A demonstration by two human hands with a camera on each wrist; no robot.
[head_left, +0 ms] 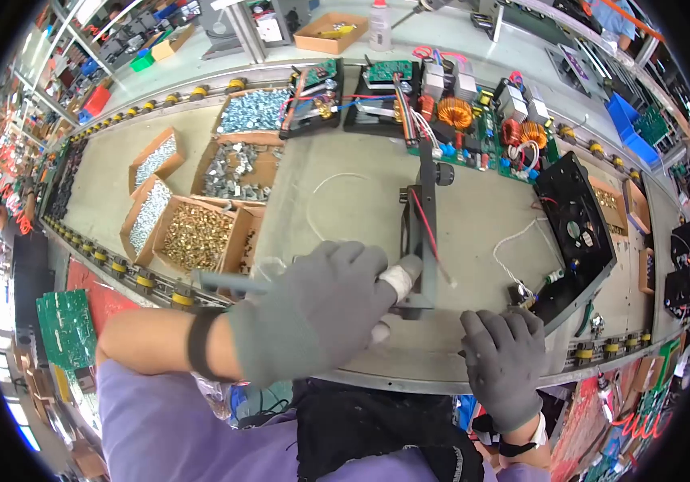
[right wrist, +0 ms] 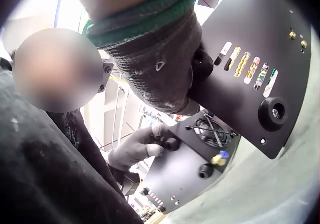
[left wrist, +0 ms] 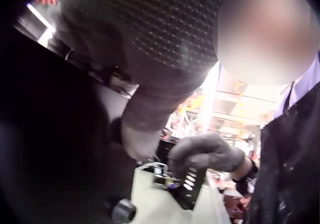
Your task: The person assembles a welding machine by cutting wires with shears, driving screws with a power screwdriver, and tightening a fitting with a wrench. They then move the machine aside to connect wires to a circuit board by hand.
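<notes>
In the head view my gloved left hand, white tape round one finger, grips the near end of an upright black metal case. A red wire hangs from this case, and the right wrist view shows its round fan and rubber feet. My gloved right hand holds the near edge of a second black metal case, which stands tilted at the right. Slots and a rubber foot show on its outer face; some fingertips are hidden behind it. A grey rod shows beside my left wrist.
Cardboard boxes of brass screws, silver screws and metal clips stand left on the bench. Circuit boards with copper coils line the back. A white cord lies by the right case. Roller tracks border the worktop.
</notes>
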